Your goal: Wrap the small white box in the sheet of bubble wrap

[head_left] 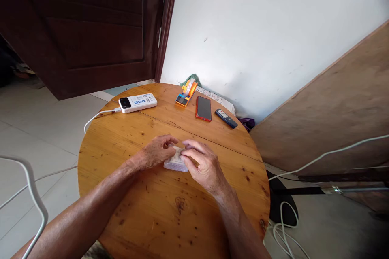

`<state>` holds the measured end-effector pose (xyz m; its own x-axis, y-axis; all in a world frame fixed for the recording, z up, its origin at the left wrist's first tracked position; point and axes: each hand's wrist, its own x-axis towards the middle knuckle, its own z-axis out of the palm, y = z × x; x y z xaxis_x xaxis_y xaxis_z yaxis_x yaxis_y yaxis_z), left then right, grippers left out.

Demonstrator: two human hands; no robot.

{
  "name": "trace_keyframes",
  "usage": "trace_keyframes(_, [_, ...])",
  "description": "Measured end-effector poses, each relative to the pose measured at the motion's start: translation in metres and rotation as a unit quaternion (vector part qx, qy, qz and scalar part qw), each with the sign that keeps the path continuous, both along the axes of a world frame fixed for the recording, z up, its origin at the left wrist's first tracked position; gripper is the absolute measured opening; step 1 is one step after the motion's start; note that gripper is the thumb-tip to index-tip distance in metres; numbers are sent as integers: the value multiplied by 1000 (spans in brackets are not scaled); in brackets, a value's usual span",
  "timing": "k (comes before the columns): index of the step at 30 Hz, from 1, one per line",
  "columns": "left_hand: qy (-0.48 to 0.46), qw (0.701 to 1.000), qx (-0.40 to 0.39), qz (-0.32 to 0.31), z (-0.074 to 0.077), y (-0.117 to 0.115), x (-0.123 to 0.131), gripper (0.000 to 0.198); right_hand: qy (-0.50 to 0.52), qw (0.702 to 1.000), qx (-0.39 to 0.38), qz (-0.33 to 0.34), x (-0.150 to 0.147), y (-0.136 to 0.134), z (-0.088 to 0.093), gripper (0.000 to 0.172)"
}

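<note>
A small translucent package (176,165), like bubble wrap with something pale and printed under it, is between my hands over the middle of the round wooden table (146,210). My left hand (159,150) grips its left upper corner, with thumb and fingers bent in. From the right, my right hand (200,162) pinches its upper right edge between thumb and fingertips. What lies inside the wrapping is too small to make out, and the fingertips partly cover it.
Along the table's far side are a white power bank (138,102) with a cable plugged in, an orange tape dispenser (187,92), a red-edged phone (203,108) and a dark blue handheld device (226,118). White cables (284,220) hang around the table. A dark door (100,40) stands behind.
</note>
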<state>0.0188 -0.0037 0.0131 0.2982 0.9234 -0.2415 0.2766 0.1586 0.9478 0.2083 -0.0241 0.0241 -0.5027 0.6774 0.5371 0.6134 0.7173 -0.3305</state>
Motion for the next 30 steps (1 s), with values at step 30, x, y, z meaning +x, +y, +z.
trace_keyframes(30, [18, 999, 34, -20, 0, -1, -1, 43, -2, 999, -53, -11, 3, -3, 4, 9])
